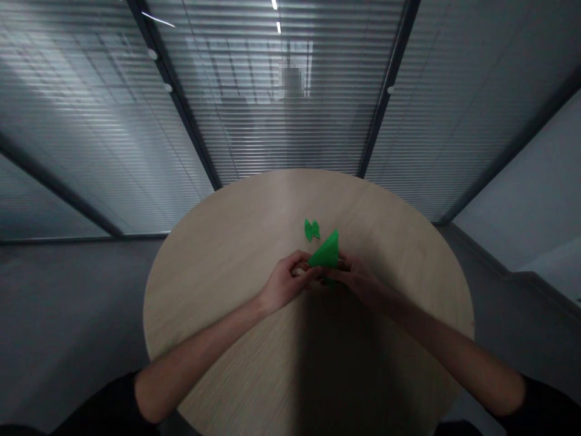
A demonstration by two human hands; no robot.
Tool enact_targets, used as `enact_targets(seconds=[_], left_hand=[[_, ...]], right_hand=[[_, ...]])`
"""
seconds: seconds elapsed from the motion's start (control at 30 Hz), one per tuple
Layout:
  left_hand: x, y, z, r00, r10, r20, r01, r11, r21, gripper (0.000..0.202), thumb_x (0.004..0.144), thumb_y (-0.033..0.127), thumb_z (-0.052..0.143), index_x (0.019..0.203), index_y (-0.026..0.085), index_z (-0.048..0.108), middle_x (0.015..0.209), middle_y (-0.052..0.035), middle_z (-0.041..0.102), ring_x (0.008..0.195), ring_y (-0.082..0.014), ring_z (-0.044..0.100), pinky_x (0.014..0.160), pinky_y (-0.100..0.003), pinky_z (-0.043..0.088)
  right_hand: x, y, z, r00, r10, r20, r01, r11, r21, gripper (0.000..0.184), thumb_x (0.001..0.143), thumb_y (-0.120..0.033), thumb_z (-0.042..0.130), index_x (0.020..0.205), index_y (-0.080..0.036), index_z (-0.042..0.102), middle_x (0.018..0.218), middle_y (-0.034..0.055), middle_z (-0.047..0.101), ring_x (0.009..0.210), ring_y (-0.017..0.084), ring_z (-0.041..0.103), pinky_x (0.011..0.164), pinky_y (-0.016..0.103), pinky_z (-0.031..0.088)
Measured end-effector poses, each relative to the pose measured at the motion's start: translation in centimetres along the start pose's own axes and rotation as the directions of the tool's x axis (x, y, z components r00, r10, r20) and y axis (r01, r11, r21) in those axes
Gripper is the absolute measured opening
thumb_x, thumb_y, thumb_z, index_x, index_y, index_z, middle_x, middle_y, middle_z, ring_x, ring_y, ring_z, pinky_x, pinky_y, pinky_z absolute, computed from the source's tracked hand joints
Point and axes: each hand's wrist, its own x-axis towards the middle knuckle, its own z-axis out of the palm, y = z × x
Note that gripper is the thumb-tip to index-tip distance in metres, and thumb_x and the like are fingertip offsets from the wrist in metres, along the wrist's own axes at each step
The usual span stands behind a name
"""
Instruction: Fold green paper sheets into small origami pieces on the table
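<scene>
A green sheet of paper, folded to a pointed, roughly triangular shape, is held up just above the table between my two hands. My left hand pinches its lower left edge with thumb and fingers. On the other side, my right hand grips the lower right part, its thumb pointing toward the left thumb. The fingers behind the paper are partly hidden. Just beyond the hands lies a small green folded paper piece shaped like a bow or butterfly, touched by neither hand.
The round wooden table carries the work, with a dark shadow falling across its near right part. Glass panels with horizontal blinds stand behind its far edge. A pale wall is at the right.
</scene>
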Motion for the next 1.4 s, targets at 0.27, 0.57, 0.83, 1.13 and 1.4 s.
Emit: enact_targets(seconds=[0.27,0.57,0.83,1.13,1.4], left_hand=[[0.0,0.7,-0.4,0.993,0.110,-0.050,-0.105,0.991,0.088,0.024,0.090,0.040,0.066,0.088,0.016,0.063,0.079,-0.0032,0.067,0.071,-0.0151,0.062,0.059,-0.024,0.046],[-0.3,0.7,-0.7,0.990,0.144,-0.012,-0.140,0.975,0.174,0.015,0.091,0.031,0.064,0.093,0.016,0.064,0.089,-0.0055,0.071,0.076,-0.0158,0.064,0.062,-0.025,0.050],[0.5,0.7,-1.0,0.980,0.188,-0.071,-0.190,0.981,-0.027,0.027,0.090,0.039,0.072,0.100,0.014,0.068,0.075,-0.0008,0.066,0.067,-0.0132,0.060,0.062,-0.025,0.047],[-0.1,1.0,-0.3,0.984,0.171,-0.045,-0.171,0.985,0.000,0.027,0.091,0.038,0.071,0.101,0.013,0.072,0.075,-0.0011,0.065,0.062,-0.0109,0.054,0.057,-0.022,0.040],[-0.1,0.9,-0.1,0.992,0.120,-0.045,-0.124,0.987,-0.100,0.030,0.087,0.042,0.077,0.091,0.013,0.073,0.072,-0.0015,0.067,0.059,-0.0108,0.057,0.055,-0.022,0.042]], right_hand=[[-0.2,0.3,0.1,0.957,-0.275,-0.090,0.258,0.952,-0.167,0.057,0.085,-0.043,0.080,0.131,-0.029,0.049,0.124,0.0078,0.068,0.105,0.022,0.071,0.086,0.036,0.061],[-0.3,0.4,-0.5,0.808,-0.584,-0.077,0.475,0.722,-0.503,0.030,0.091,-0.032,0.074,0.119,-0.029,0.062,0.123,0.0060,0.061,0.110,0.020,0.066,0.093,0.036,0.061],[-0.2,0.7,-0.4,0.853,-0.520,-0.040,0.418,0.727,-0.544,0.016,0.091,-0.036,0.074,0.088,-0.022,0.067,0.087,0.0013,0.066,0.079,0.015,0.064,0.071,0.027,0.054],[-0.5,0.7,0.6,0.895,-0.420,-0.151,0.309,0.827,-0.469,0.023,0.088,-0.041,0.073,0.080,-0.021,0.067,0.067,-0.0019,0.060,0.061,0.013,0.056,0.056,0.025,0.045],[-0.9,0.2,1.1,0.904,-0.388,-0.177,0.314,0.886,-0.340,0.030,0.082,-0.040,0.081,0.100,-0.023,0.065,0.082,-0.0002,0.069,0.072,0.015,0.066,0.064,0.025,0.053]])
